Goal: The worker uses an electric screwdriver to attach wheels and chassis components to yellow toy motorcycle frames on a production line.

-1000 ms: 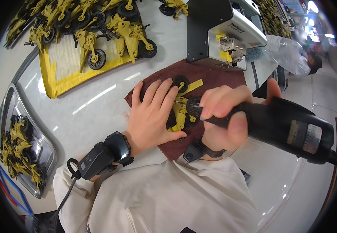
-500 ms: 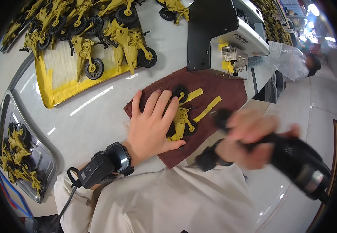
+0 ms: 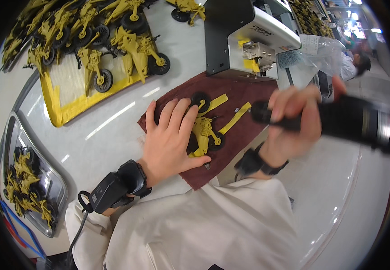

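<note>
My left hand (image 3: 170,137) lies flat, fingers spread, pressing a yellow toy part with black wheels (image 3: 205,130) onto a dark red cloth mat (image 3: 240,96). My right hand (image 3: 294,121) is shut on a black electric screwdriver (image 3: 347,121), held in the air to the right of the toy, its tip clear of the part. The tool and hand are blurred by motion. A black device is strapped to my left wrist (image 3: 114,189).
A yellow tray (image 3: 62,112) with several yellow wheeled toys stands at the back left. A metal tray (image 3: 46,180) at the left holds more yellow parts. A grey and black machine (image 3: 249,36) stands behind the mat. Another person (image 3: 354,65) is at the far right.
My right hand has pulled the screwdriver off the toy, swung it away to the right and lifted it. My left hand has stayed pressed on the toy.
</note>
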Motion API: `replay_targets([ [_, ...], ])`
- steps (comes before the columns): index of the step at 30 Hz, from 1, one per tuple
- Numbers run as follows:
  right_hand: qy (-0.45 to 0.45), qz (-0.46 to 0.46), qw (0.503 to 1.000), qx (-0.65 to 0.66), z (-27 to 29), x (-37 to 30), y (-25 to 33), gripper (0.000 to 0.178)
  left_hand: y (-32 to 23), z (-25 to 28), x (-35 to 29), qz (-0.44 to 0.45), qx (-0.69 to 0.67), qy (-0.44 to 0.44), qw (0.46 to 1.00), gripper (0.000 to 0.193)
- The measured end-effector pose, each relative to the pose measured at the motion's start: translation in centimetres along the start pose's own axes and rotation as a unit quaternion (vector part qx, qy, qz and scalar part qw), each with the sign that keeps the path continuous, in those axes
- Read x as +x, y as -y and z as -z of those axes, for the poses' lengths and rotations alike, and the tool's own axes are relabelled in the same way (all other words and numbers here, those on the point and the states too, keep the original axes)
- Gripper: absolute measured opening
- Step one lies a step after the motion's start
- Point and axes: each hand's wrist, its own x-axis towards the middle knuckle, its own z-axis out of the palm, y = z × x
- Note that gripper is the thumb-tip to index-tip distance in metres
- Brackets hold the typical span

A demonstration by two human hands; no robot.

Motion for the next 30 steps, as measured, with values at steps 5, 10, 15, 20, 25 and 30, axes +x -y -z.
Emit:
replay_targets([
  [5, 0.122, 0.026, 0.992, 0.024, 0.1, -3.9, 0.2, 0.088, -0.1, 0.8, -0.2, 0.006, 0.016, 0.019, 1.000, 0.101],
  [10, 0.064, -0.019, 0.996, 0.060, -1.1, -5.0, -0.6, 0.087, 0.0, 0.6, -0.2, 0.006, 0.014, 0.021, 1.000, 0.101],
  [15, 0.052, -0.057, 0.997, 0.024, -1.4, -4.9, -1.1, 0.077, 0.0, 0.4, -0.3, 0.004, 0.016, 0.020, 1.000, 0.101],
  [20, 0.038, -0.104, 0.994, 0.019, -1.5, -5.0, -1.6, 0.068, 0.0, 0.5, -0.3, 0.016, 0.004, 0.025, 1.000, 0.102],
  [25, 0.054, -0.003, 0.996, 0.074, -0.5, -5.0, -0.6, 0.078, 0.1, 0.7, 0.0, 0.022, -0.005, 0.040, 0.999, 0.102],
  [30, 0.109, 0.023, 0.990, 0.085, 0.2, -4.1, -0.3, 0.057, 0.3, 0.6, 0.0, 0.020, -0.005, 0.038, 0.999, 0.102],
])
